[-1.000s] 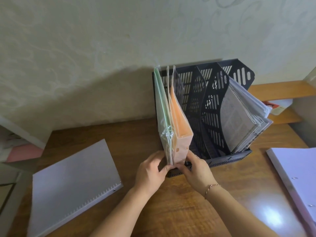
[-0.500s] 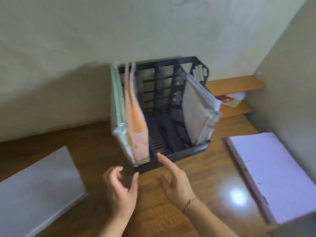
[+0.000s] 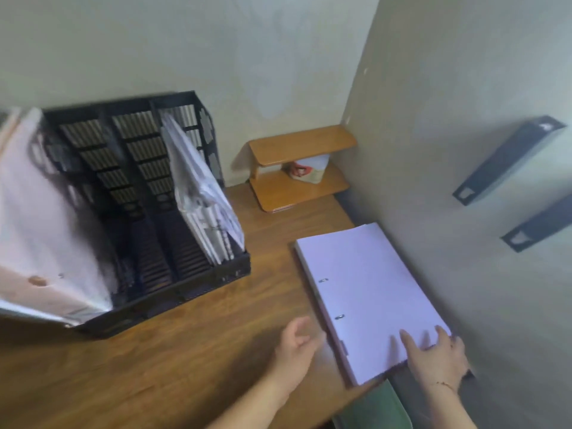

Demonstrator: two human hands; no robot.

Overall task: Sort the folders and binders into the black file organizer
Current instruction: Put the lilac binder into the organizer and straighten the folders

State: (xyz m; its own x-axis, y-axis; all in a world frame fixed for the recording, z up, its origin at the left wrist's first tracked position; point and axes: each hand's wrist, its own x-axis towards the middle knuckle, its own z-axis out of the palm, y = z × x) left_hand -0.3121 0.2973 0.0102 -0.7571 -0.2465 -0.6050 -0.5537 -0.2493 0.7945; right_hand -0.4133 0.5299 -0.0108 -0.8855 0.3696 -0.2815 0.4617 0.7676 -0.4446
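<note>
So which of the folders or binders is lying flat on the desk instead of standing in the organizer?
The lilac ring binder on the desk's right side, under the right hand. The pink binder and the paper bundle stand in the black file organizer.

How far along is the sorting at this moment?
Done: the pink binder and white papers stand in the black file organizer. In hand: the right hand rests on the flat lilac ring binder, the left hand beside it. Left: filing it.
</note>
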